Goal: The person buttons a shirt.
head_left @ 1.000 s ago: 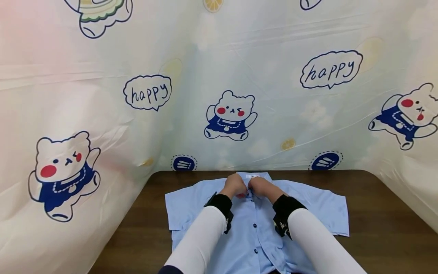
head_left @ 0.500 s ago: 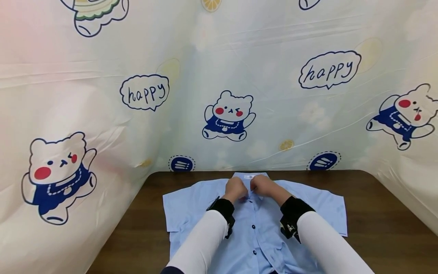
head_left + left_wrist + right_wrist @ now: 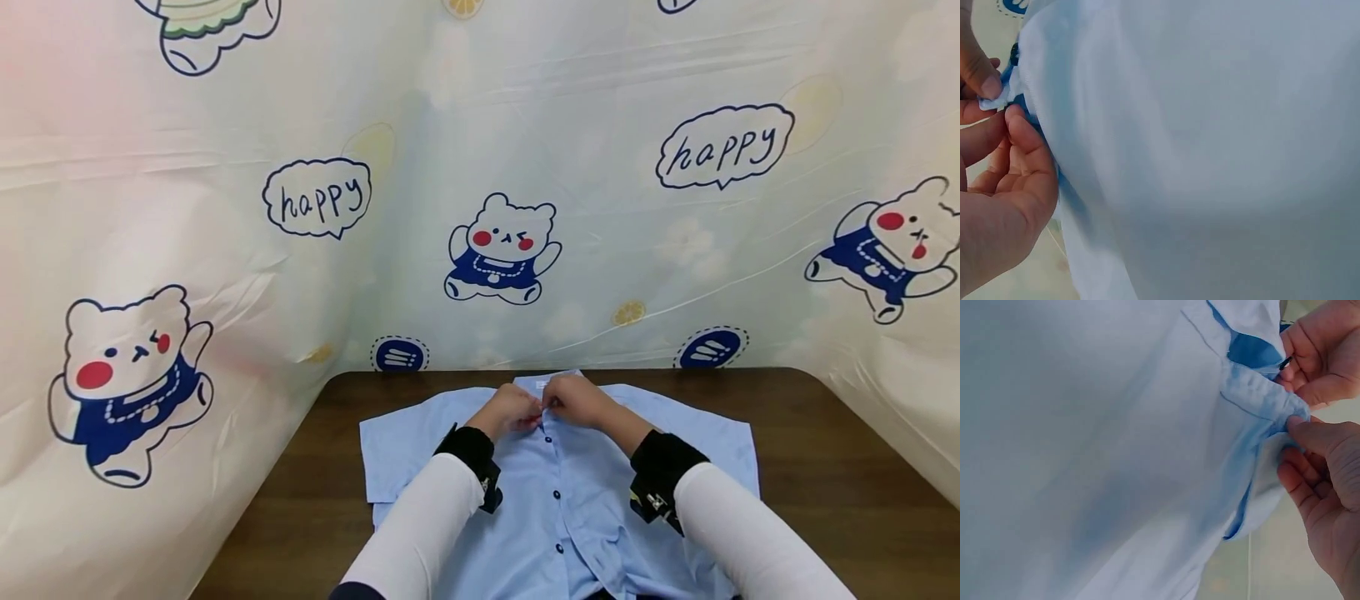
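A light blue short-sleeved shirt (image 3: 517,508) lies face up, collar (image 3: 531,383) at the far end and dark buttons (image 3: 557,495) down its front. Just below the collar, my left hand (image 3: 510,410) pinches the shirt front with thumb and forefinger. My right hand (image 3: 579,402) meets it there and pinches the front edge (image 3: 1260,394), as the right wrist view shows. Beside the left fingers in that view is a dark button (image 3: 1285,363). Another dark button (image 3: 1015,54) shows near the right hand in the left wrist view. The fingers partly hide what lies between them.
The shirt rests on a dark brown wooden table (image 3: 300,517) with rounded far corners. A pale curtain (image 3: 420,250) printed with cartoon bears hangs behind and along both sides. Black straps (image 3: 667,467) circle both wrists over white sleeves.
Both hands stay at the collar and have come close together again after a small gap. My right forearm has swung outward to the right, and the collar has tilted slightly.
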`<state>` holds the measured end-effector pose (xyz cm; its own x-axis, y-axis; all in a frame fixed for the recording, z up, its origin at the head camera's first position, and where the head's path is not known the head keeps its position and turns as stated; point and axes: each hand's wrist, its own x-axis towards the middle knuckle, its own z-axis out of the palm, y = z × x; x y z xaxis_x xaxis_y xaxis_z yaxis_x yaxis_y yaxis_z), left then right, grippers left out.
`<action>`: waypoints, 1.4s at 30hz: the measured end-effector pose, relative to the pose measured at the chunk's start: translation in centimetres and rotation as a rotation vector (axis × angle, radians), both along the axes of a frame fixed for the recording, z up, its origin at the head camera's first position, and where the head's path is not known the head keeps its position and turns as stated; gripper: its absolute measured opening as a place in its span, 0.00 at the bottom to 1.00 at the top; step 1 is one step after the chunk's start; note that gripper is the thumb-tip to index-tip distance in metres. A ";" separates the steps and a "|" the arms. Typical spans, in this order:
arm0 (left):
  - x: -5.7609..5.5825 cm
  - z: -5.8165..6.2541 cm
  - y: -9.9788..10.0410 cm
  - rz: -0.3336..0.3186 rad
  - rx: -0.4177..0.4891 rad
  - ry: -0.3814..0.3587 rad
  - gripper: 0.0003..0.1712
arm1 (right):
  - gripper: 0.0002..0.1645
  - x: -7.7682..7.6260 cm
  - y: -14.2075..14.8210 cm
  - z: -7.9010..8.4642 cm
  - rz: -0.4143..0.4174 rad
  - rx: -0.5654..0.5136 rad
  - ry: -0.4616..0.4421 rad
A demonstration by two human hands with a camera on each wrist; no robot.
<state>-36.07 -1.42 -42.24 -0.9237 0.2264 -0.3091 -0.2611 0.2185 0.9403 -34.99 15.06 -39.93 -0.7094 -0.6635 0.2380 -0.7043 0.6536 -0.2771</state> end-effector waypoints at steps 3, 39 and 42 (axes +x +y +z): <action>-0.1 0.3 -0.1 -0.006 0.075 -0.092 0.08 | 0.07 0.2 -0.1 0.0 -0.002 -0.003 0.044; 1.1 1.1 0.0 -0.155 -0.295 0.173 0.04 | 0.03 0.5 0.3 -0.3 -0.028 0.014 0.019; 1.0 0.9 -0.1 -0.184 -0.367 0.274 0.06 | 0.06 0.5 0.1 -0.2 -0.036 0.024 0.004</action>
